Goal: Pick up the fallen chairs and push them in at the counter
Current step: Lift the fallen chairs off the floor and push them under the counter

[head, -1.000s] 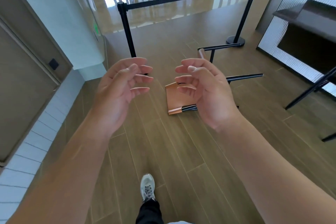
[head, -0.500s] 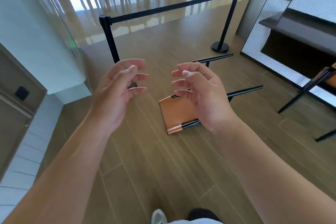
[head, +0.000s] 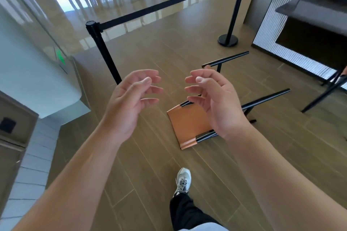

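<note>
Since the earlier frame the fallen chair point(head: 189, 125) sits lower in view and a white shoe point(head: 183, 181) has stepped forward just short of it. Both hands hover above the chair, palms facing: the left hand point(head: 129, 103) and right hand point(head: 216, 103) hold nothing, fingers loosely curled. The chair lies on its side, black legs pointing toward the counter point(head: 308, 30); a stanchion point(head: 102, 50) stands beyond it.

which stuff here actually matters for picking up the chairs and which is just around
Part of the job:
- fallen chair, on its side on the floor, tan seat, black legs
- counter at right
- left hand and right hand, both empty

Just around:
- black barrier posts with belt
- chair legs at the right edge, chair mostly out of view
- person's shoe
</note>
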`<state>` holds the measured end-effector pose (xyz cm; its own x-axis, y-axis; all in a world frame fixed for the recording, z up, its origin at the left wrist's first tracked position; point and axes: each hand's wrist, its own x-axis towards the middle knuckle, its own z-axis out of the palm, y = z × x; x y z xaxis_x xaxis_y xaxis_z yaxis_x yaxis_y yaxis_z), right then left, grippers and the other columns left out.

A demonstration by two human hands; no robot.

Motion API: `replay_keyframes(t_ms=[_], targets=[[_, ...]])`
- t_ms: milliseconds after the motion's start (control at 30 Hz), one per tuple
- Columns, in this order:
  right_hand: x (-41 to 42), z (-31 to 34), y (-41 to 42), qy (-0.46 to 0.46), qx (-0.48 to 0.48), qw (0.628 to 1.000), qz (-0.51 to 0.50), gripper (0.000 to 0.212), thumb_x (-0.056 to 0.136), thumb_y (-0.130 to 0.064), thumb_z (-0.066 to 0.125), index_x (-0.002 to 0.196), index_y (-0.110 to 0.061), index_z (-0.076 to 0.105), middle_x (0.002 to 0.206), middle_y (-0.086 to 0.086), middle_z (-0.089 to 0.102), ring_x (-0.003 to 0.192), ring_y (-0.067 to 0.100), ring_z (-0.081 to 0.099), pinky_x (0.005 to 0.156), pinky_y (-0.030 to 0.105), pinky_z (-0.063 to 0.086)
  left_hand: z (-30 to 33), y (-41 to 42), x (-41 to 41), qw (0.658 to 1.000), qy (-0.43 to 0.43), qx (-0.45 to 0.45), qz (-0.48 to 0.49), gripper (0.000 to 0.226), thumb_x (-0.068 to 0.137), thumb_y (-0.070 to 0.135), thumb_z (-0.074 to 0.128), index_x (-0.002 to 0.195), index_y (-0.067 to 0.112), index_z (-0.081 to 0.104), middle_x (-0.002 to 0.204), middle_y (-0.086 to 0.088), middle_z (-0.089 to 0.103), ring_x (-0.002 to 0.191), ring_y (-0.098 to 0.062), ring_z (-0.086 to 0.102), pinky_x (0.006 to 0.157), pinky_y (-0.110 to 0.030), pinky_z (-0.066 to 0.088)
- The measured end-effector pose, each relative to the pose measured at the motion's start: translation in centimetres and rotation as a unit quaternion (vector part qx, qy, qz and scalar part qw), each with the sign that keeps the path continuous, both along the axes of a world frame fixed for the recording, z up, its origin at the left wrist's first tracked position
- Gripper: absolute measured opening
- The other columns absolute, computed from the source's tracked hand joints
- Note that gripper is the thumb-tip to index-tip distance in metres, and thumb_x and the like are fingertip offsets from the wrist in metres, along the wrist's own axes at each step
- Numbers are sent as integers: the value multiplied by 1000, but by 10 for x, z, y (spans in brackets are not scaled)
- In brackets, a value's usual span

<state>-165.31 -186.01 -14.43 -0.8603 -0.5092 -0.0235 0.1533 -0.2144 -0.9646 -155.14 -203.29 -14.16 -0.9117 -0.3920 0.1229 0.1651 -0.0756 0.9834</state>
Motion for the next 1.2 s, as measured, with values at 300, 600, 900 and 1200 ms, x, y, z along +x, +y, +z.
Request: replay_keyframes(t_ms=[300,600,900,1200], targets=[[-151,-32,-67,-61,-15,997,-47,18,80,-24,60,93,-22,71,100,2,73,88,19,68,78,35,53,-12,-76,-158,997,-71,-11,-27,29,82,37,60,105,23,70,107,-2,68,96,-20,64,76,-31,53],[-234,-47,-86,-65,10,994,-87,25,82,-25,57,103,-17,69,102,0,73,88,15,68,78,29,57,-27,-93,-269,991,-108,-24,-76,24,88,28,56,107,19,68,108,-3,67,96,-22,64,81,-37,50],[-276,-64,-94,-51,50,984,-164,24,82,-29,57,102,-23,69,99,-6,73,91,11,69,79,28,57,-54,-120,-348,975,-74,-64,-200,29,85,33,61,112,25,68,112,-2,67,103,-20,64,81,-31,51],[-319,-95,-171,-37,105,957,-269,22,81,-36,58,99,-32,69,102,-8,71,95,10,68,78,26,55,-107,-196,-428,938,-35,-133,-319,30,86,30,62,116,26,64,110,1,66,105,-14,62,83,-21,48]])
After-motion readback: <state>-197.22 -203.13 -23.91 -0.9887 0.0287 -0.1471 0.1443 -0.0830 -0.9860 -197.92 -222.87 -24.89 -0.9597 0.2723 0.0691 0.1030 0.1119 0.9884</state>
